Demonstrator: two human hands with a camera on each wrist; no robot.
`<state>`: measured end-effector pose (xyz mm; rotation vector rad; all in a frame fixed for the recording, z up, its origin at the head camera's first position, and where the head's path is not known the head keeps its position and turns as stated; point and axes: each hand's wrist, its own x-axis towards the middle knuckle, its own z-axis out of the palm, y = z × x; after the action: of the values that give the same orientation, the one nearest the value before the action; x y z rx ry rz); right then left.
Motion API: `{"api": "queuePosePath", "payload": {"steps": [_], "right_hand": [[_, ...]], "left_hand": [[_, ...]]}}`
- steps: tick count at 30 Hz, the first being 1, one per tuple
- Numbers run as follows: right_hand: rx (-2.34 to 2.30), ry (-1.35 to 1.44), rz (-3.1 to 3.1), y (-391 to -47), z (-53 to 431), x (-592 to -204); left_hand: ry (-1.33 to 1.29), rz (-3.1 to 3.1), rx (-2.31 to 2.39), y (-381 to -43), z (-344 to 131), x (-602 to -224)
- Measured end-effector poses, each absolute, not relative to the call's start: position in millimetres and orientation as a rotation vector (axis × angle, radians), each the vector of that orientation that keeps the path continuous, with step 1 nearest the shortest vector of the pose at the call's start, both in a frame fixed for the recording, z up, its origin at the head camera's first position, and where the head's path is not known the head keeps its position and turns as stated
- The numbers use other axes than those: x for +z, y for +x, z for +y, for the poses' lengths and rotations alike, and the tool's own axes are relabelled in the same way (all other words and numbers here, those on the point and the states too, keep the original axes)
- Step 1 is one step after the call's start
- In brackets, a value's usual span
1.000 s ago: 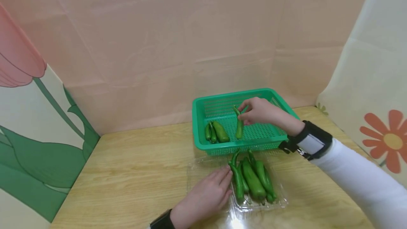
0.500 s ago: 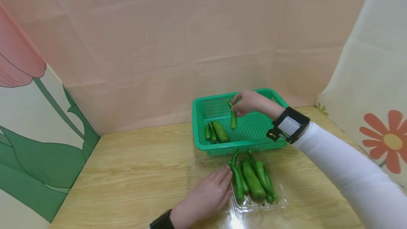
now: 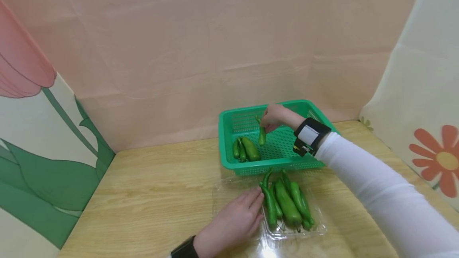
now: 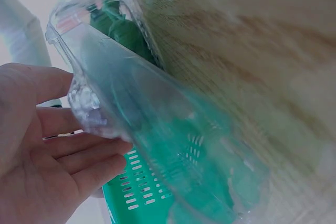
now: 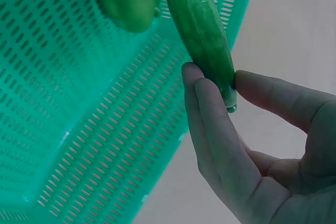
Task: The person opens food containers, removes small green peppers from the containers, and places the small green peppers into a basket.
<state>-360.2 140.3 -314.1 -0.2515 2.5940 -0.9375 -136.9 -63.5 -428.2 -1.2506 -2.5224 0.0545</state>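
Observation:
My right hand pinches a small green pepper between thumb and fingertips, above the floor of a green plastic basket. In the right wrist view that pepper points away from the fingertips, its gripped end near the thumb. Three green peppers lie together at the basket's left side. In front of the basket stands a clear plastic clamshell container, its lid folded out leftward, with several long green peppers in it. My left hand holds the container's fold, thumb and fingers on the plastic.
Everything stands on a wooden table. Behind it hangs a pinkish cloth. Printed cloths with a tulip and an orange flower flank the left and right sides.
Over the last second my right hand has moved left inside the basket, carrying the small pepper closer to the three others. My left hand has stayed in place at the container.

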Motion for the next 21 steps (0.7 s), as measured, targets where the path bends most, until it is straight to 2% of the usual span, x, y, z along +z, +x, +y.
{"api": "queuePosePath", "payload": {"steps": [14,21], "right_hand": [[-0.902,-0.111,2.567,-376.1,133.9,-330.3],[-0.702,-0.025,2.567,-391.8,126.7,-346.2]], "left_hand": [[-1.270,-2.491,0.098,-140.1,-62.1,-430.7],[-1.279,-2.499,0.118,-138.7,-61.4,-429.2]]}}
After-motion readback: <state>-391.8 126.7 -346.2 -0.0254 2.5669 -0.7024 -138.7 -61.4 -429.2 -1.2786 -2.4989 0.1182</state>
